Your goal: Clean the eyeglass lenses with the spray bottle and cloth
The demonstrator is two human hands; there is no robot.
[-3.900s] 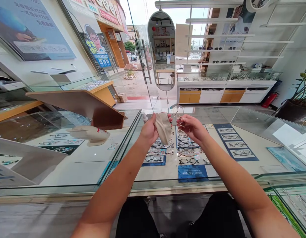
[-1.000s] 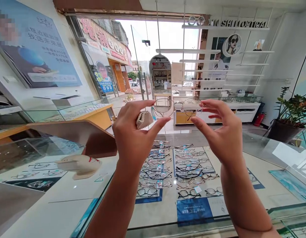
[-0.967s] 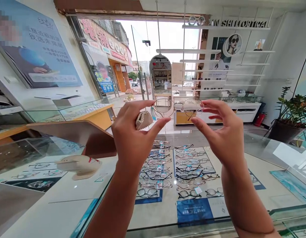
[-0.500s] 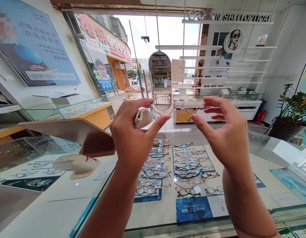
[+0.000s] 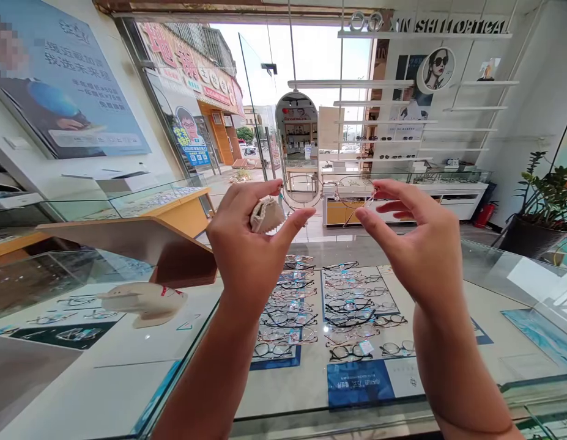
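A pair of thin-rimmed eyeglasses (image 5: 353, 192) is held up at chest height in front of me, lenses facing the street. My left hand (image 5: 251, 244) pinches its left side with the fingertips, thumb stretched out below the lens. Tucked in that same palm is a crumpled beige cloth (image 5: 267, 215) with a zigzag edge. My right hand (image 5: 416, 250) grips the right side near the hinge; its thumb points inward under the lens. Beneath my hands, rows of eyeglass frames (image 5: 350, 305) lie in the glass display case (image 5: 292, 391).
A brown wooden panel (image 5: 127, 235) stands at the left, beside a beige hand-shaped stand (image 5: 145, 302) on the counter. An oval mirror (image 5: 299, 146) is straight ahead. A potted plant (image 5: 547, 201) and a red fire extinguisher (image 5: 485, 215) are at the right.
The eyeglasses and my right fingertips have shifted very slightly left. Both hands keep the same grip, and the cloth stays in my left palm.
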